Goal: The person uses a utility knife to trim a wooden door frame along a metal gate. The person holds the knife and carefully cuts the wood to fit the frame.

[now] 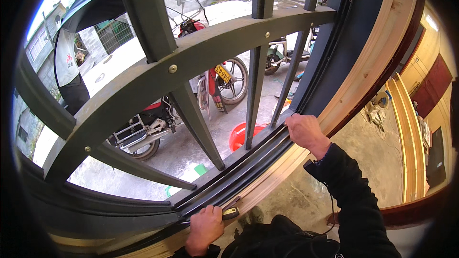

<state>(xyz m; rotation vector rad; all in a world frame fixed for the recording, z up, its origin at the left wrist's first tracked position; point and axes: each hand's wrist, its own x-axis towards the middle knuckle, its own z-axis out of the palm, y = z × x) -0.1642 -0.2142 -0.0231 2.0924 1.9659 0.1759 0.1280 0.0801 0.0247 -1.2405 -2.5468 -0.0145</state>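
Low in the view, my left hand (205, 229) is closed round a hand tool with a black and yellow handle (230, 213). The handle's butt sticks out to the right of my fist; most of the tool's other end is hidden. It lies by the lower left of a dark metal window frame (229, 192). My right hand (307, 134) is at the frame's lower right corner, with its fingers curled down at the grooved track. What its fingertips pinch, if anything, is hidden. A pale wood board (272, 174) runs along the frame's inner side, below both hands.
Dark metal bars with a curved crosspiece (267, 35) stand just beyond my hands. Outside are a red motorcycle (153, 124), a red basin (239, 136) and a scooter (275, 57). Indoors at right, long boards (406, 148) lean near a wall.
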